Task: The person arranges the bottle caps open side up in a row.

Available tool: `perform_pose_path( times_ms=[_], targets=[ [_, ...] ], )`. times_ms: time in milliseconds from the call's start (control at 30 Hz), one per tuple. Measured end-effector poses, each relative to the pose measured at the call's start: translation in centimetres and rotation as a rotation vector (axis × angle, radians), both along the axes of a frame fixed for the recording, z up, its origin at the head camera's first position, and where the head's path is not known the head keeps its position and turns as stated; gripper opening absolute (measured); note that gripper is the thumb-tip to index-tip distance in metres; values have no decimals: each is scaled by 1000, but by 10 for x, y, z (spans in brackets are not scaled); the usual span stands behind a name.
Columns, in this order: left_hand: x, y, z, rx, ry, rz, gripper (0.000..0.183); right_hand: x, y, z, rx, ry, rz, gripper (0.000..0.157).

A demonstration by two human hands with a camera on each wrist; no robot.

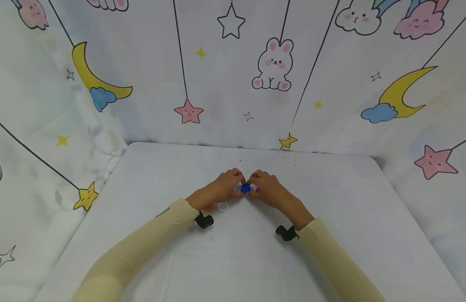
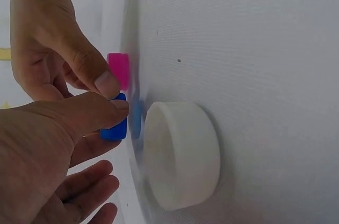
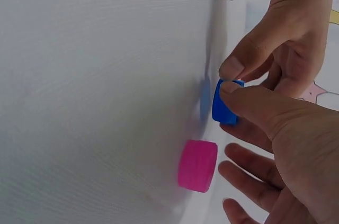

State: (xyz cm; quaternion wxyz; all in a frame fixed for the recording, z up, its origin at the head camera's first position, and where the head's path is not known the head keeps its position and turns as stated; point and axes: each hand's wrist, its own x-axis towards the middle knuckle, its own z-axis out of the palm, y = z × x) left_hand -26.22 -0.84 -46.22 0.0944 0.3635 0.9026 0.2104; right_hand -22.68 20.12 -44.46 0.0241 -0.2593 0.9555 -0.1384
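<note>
A small blue bottle cap [image 1: 246,188] is held between the two hands over the white table. The left hand [image 1: 227,184] pinches it from one side with thumb and fingers. From the other side, the right hand [image 1: 270,188] grips it, and the two thumb tips meet at its edge in both wrist views. In the right wrist view, a pink cap [image 3: 197,166] stands on the table beside the right hand's lower fingers. A white cap [image 2: 193,155] sits near the left hand in the left wrist view, its round side wall showing.
An orange cap [image 1: 208,207] lies partly hidden by the left wrist, beside the white cap. Black wrist cameras hang under both forearms. A white cloth printed with stars, moons and a rabbit [image 1: 275,65] rises behind the table [image 1: 233,260].
</note>
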Motion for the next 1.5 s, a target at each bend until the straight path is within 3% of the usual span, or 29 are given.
perform_pose_path(
  times_ms=[167, 633, 1033, 1500],
  targets=[
    [1, 2, -3, -27, 48, -4, 33, -1, -1, -3, 22, 17, -1, 30],
    [5, 1, -4, -35, 84, 3, 34, 0, -5, 0, 51, -10, -11, 30],
    [5, 2, -5, -54, 65, 18, 33, 0, -6, 1, 73, -41, -19, 31],
    [7, 5, 2, -71, 76, 2, 44, 5, 12, 11, 87, -66, -86, 49]
  ],
)
